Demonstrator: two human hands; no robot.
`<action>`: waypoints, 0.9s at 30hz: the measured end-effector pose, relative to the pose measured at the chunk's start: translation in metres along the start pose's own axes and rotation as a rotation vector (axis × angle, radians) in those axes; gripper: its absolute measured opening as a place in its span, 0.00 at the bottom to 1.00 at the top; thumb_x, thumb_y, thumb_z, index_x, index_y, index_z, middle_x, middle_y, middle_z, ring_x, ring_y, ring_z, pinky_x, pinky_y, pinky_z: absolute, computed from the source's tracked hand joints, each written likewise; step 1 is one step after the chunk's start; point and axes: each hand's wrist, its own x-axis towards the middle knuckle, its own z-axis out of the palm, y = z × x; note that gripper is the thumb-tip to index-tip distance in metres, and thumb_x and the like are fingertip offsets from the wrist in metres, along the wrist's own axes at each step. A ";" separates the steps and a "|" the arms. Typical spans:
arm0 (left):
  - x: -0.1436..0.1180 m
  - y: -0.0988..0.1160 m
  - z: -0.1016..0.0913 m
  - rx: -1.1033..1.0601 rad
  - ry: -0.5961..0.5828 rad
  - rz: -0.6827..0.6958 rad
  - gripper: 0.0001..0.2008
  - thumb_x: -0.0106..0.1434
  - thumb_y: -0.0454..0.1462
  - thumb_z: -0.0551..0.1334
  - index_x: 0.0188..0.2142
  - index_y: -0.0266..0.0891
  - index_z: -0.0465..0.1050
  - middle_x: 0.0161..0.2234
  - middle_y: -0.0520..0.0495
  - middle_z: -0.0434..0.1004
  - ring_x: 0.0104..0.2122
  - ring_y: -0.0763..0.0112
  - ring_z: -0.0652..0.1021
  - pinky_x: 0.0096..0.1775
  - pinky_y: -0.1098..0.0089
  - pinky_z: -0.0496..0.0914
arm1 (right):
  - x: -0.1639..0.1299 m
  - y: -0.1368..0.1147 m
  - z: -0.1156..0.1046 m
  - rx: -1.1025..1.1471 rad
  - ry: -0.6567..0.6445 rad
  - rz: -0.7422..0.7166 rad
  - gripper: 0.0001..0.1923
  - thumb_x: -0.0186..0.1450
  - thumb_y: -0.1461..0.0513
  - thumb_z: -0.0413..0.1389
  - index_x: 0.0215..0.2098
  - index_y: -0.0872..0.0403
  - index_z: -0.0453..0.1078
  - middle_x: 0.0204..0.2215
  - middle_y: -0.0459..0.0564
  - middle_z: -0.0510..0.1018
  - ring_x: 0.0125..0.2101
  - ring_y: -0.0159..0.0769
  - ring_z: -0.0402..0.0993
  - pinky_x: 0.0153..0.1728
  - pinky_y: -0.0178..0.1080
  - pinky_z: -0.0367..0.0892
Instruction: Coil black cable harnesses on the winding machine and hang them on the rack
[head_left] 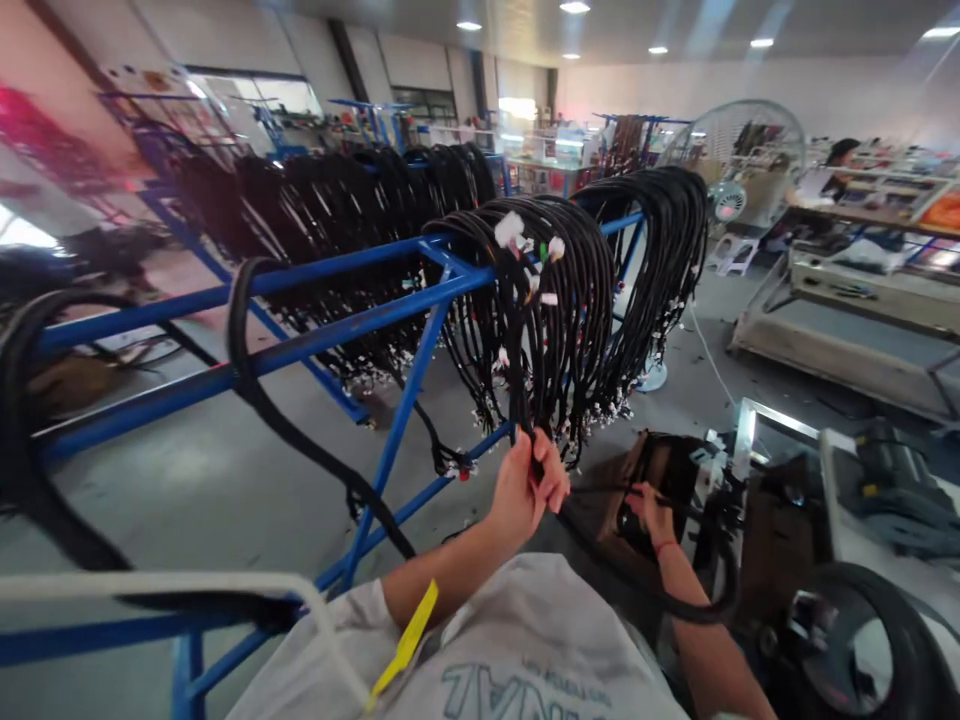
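Pale letters are printed on the grey shirt [525, 650] at the bottom centre of the frame, seen upside down and cut off; "VAL" can be made out, the rest cannot be read. A yellow tag [405, 640] is seen beside the sleeve. No writing can be read on the small white tags [510, 228] of the cable bundles.

A black cable [525, 400] hanging from the blue rack [337, 330] at the centre is gripped by the closed left hand [525, 490]. The same cable's lower end [600, 490] is pinched by the right hand [651, 512], lower right of centre, in front of a dark box [660, 465] whose contents cannot be told.
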 end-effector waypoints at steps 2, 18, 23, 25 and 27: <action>0.004 -0.043 -0.032 0.078 0.073 -0.079 0.29 0.56 0.65 0.58 0.27 0.43 0.57 0.13 0.61 0.52 0.13 0.76 0.59 0.21 0.73 0.60 | 0.035 -0.019 0.001 0.007 0.013 0.119 0.24 0.51 0.40 0.61 0.26 0.52 0.73 0.19 0.54 0.77 0.19 0.44 0.76 0.19 0.42 0.71; 0.109 -0.154 0.008 -0.049 -0.261 -1.118 0.29 0.68 0.55 0.51 0.38 0.29 0.75 0.31 0.37 0.80 0.32 0.63 0.81 0.31 0.69 0.74 | -0.059 -0.186 -0.011 -0.440 -0.304 -0.803 0.19 0.70 0.59 0.47 0.53 0.41 0.74 0.38 0.47 0.82 0.37 0.44 0.80 0.38 0.47 0.76; 0.170 -0.149 0.125 -0.179 -0.006 -0.951 0.14 0.70 0.28 0.46 0.34 0.32 0.68 0.17 0.57 0.61 0.12 0.83 0.62 0.17 0.83 0.61 | -0.087 -0.142 -0.045 -0.521 -0.512 -0.721 0.34 0.67 0.66 0.49 0.69 0.39 0.54 0.54 0.49 0.75 0.48 0.43 0.77 0.48 0.50 0.75; 0.180 -0.142 0.156 -0.195 -0.081 -0.899 0.14 0.70 0.27 0.45 0.33 0.32 0.67 0.18 0.59 0.57 0.11 0.86 0.56 0.15 0.86 0.55 | -0.082 -0.118 -0.069 -0.541 -0.332 -0.504 0.29 0.68 0.64 0.49 0.67 0.44 0.59 0.56 0.53 0.73 0.52 0.46 0.74 0.53 0.54 0.71; 0.170 -0.136 0.178 -0.163 -0.308 -0.825 0.10 0.70 0.30 0.50 0.35 0.32 0.69 0.19 0.59 0.58 0.12 0.86 0.55 0.14 0.85 0.52 | -0.071 -0.101 -0.094 -0.423 -0.089 -0.267 0.24 0.68 0.58 0.52 0.62 0.48 0.65 0.55 0.58 0.74 0.49 0.48 0.76 0.53 0.55 0.70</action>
